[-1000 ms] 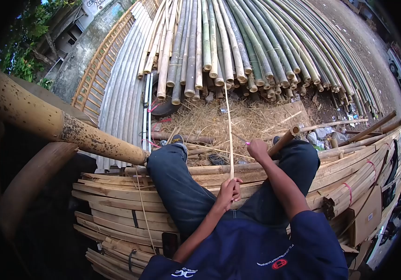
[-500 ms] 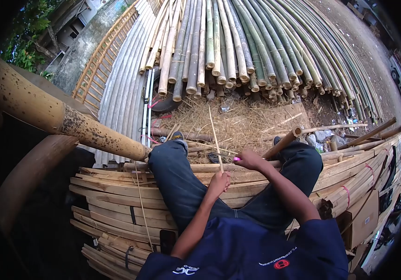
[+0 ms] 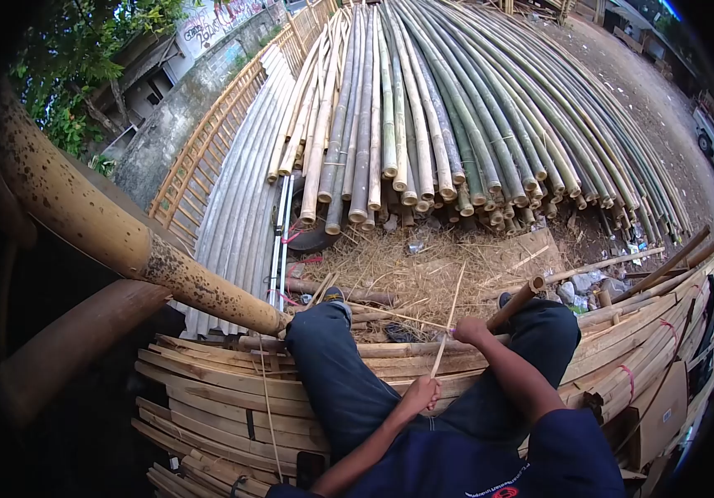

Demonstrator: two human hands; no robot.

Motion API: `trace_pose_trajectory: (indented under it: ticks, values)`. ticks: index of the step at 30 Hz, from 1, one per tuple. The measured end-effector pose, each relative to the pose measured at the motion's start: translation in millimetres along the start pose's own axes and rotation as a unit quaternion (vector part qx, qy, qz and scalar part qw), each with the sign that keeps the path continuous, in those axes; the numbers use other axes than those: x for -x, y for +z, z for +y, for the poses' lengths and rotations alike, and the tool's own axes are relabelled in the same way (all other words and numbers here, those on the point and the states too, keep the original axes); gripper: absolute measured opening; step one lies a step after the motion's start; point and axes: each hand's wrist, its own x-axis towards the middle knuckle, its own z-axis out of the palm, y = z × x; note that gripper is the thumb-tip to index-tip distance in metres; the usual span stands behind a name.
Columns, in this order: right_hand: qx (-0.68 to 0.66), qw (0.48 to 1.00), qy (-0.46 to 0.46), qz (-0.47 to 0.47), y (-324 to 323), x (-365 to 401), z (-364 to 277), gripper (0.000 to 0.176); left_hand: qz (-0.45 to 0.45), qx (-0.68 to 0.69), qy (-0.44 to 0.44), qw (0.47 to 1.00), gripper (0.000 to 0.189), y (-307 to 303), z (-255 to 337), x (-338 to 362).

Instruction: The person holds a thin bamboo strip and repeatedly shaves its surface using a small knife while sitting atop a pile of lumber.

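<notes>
My left hand [image 3: 420, 393] is closed around the lower end of a thin bamboo strip [image 3: 452, 312], which points up and slightly right over my lap. To the right and a little higher, my right hand [image 3: 471, 331] is wrapped round a knife handle, of which only a bit of pink shows. The knife's blade reaches left to the strip, near its middle; its edge is too small to make out. Both hands are between my bent knees, above the split bamboo slats [image 3: 232, 383].
Long bamboo poles [image 3: 398, 124] lie stacked ahead. A thick spotted bamboo pole [image 3: 116, 236] slants in from the left. An upright bamboo piece [image 3: 516, 303] stands by my right knee. Shavings [image 3: 398, 266] cover the ground. A phone-like dark object [image 3: 310, 467] lies at lower left.
The view has tilted up and shifted. The strip now leans more to the right, and my right hand sits farther from my left hand, higher along the strip.
</notes>
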Motion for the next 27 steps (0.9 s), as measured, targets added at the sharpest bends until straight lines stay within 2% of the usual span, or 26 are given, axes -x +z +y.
trace_pose_trajectory:
  ticks: [2,3,5,6,7,9,10,14,16,17,18,19,20,21,22,23,24,25,27]
  values:
    - [-0.080,0.996,0.012,-0.025,19,-14,13,0.043,-0.064,0.171,-0.047,0.982,0.019,-4,-8,-4]
    - [-0.080,0.996,0.013,-0.023,27,-20,13,0.043,-0.064,0.170,-0.047,0.982,0.019,-8,-9,-4]
    - [-0.224,0.972,-0.056,-0.038,31,-28,18,0.043,-0.124,0.201,-0.060,0.970,0.018,-15,-8,-7]
    - [-0.291,0.956,0.032,-0.020,3,-6,0,0.044,-0.151,0.199,-0.066,0.966,0.019,-14,-11,-11]
    - [-0.287,0.957,0.032,-0.021,-10,6,-9,0.044,-0.152,0.202,-0.064,0.965,0.019,-10,-11,-10]
    - [-0.143,0.987,0.068,0.042,-20,17,-18,0.045,-0.132,0.130,-0.045,0.982,0.023,-3,-9,-8]
    - [-0.121,0.987,0.087,0.055,-21,18,-21,0.045,-0.132,0.130,-0.044,0.982,0.023,-1,-9,-7]
    - [-0.126,0.988,0.059,0.066,-5,5,-8,0.043,-0.115,0.128,-0.024,0.985,0.022,3,-6,0]
    - [-0.216,0.975,0.012,-0.041,-6,0,-6,0.037,-0.115,0.128,-0.023,0.985,0.023,1,4,10]
    - [-0.219,0.975,0.015,-0.043,-5,-1,-7,0.037,-0.073,0.059,-0.008,0.996,0.024,-1,13,15]
    - [-0.283,0.957,0.028,-0.058,-4,-1,-11,0.035,-0.032,-0.010,0.006,0.999,0.025,-3,23,20]
    - [-0.347,0.934,0.041,-0.074,-2,-1,-16,0.032,0.047,-0.090,0.039,0.994,0.027,-2,31,25]
    - [-0.404,0.912,0.025,-0.067,0,-2,-20,0.030,0.129,-0.197,0.115,0.965,0.025,-4,35,26]
    - [-0.458,0.887,0.010,-0.061,2,-3,-25,0.029,0.208,-0.298,0.188,0.912,0.023,-6,38,28]
    - [-0.509,0.857,0.008,-0.078,-4,0,-31,0.029,0.249,-0.326,0.230,0.882,0.022,-9,52,34]
    - [-0.510,0.856,0.011,-0.080,-12,3,-35,0.029,0.291,-0.353,0.273,0.846,0.022,-12,69,39]
    - [-0.547,0.832,-0.003,-0.093,-22,7,-40,0.028,0.292,-0.334,0.221,0.869,0.020,-14,87,45]
    - [-0.582,0.806,-0.017,-0.105,-27,8,-43,0.028,0.291,-0.335,0.220,0.869,0.020,-21,96,42]
    - [-0.581,0.809,-0.015,-0.093,-35,11,-50,0.028,0.317,-0.326,0.374,0.808,0.016,-34,109,37]
